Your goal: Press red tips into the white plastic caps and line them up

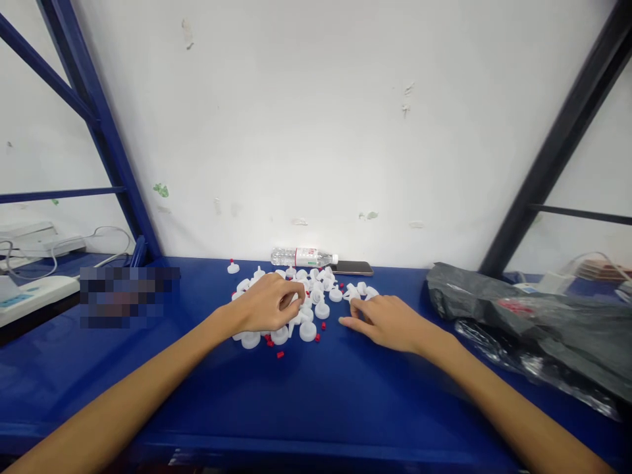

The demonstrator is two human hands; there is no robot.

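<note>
A pile of white plastic nozzle caps (307, 331) lies mid-table, with small red tip caps (280, 355) scattered among and in front of it. My left hand (271, 303) is over the pile's left part, its fingers curled in towards the thumb; whatever they grip is hidden. To the right, my right hand (388, 321) hovers low beside a smaller group of white caps (362, 288). Its thumb and index finger are apart, with nothing visible between them. Behind the pile, one white nozzle cap (233, 267) stands upright with a red tip on it.
A clear water bottle (303, 257) lies on its side against the wall, beside a dark phone (353, 267). Grey plastic bags (533, 322) cover the right side of the blue table (316, 401). A white power strip (39, 296) sits far left, near a blurred patch.
</note>
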